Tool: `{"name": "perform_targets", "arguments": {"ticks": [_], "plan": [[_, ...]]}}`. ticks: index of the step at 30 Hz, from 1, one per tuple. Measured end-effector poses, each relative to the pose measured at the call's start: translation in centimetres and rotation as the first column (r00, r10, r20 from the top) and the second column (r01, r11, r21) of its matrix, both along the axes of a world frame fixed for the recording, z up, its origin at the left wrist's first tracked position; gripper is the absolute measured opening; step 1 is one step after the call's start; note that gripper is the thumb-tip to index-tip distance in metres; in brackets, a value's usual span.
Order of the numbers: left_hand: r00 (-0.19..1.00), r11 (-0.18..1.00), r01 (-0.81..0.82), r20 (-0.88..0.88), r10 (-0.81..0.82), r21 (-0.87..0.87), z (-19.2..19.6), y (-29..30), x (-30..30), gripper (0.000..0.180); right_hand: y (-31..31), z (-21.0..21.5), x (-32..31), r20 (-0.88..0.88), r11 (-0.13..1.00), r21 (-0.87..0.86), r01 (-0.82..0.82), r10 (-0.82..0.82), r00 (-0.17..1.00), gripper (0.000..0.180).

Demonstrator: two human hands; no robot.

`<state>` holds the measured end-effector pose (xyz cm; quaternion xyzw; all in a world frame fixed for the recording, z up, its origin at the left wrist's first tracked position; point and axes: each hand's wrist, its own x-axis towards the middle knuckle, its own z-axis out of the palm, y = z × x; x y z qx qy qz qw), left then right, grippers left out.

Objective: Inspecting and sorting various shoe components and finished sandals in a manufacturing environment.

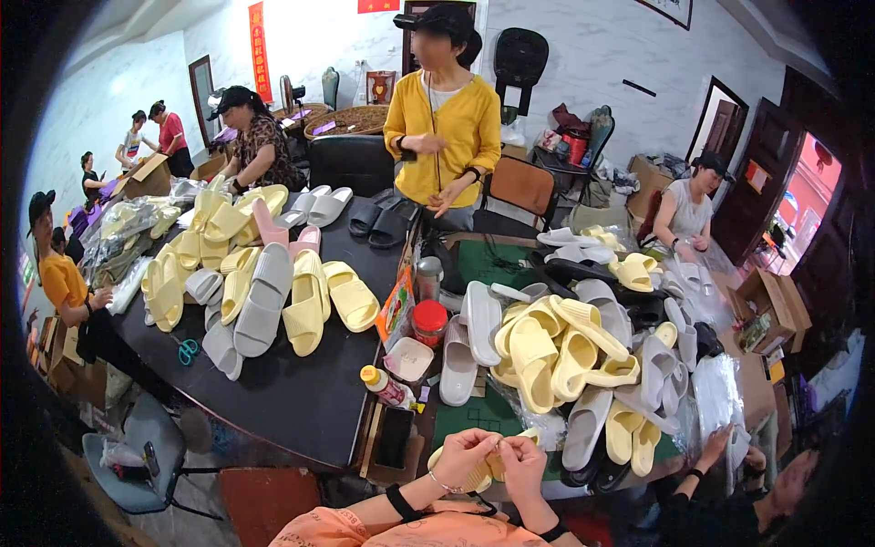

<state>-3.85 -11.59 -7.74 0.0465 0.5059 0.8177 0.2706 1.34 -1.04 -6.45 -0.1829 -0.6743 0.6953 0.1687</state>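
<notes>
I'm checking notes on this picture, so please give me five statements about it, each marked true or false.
1. The left hand and right hand are close together. True.
2. The pile at right holds only grey slippers. False: yellow slippers lie among grey slippers.
3. Teal scissors lie on the black tabletop. True.
4. The standing co-worker across the table wears blue. False: the co-worker's top is yellow.
5. The jar's lid is green. False: the lid is red.

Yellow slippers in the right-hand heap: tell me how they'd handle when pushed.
The yellow slippers look thick and moulded, so probably springy rather than fragile. They overlap grey slippers at angles, so neighbours may slide too.
</notes>
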Motion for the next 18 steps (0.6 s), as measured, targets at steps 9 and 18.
{"name": "perform_targets", "arguments": {"ticks": [9, 18], "plan": [[0.998, 0.998, -0.051, 0.03, 0.05, 0.023, 0.6, -0.1, 0.4, 0.01, -0.7, 0.4, 0.4, -0.025, 0.996, -0.084, -0.021, 0.019, 1.0, 0.006], [1.0, 0.999, -0.018, 0.007, 0.018, 0.04, -0.6, -0.2, 0.1, 0.012, -0.9, 0.6, 0.2, -0.058, 0.988, -0.155, -0.009, 0.0, 0.998, 0.006]]}}
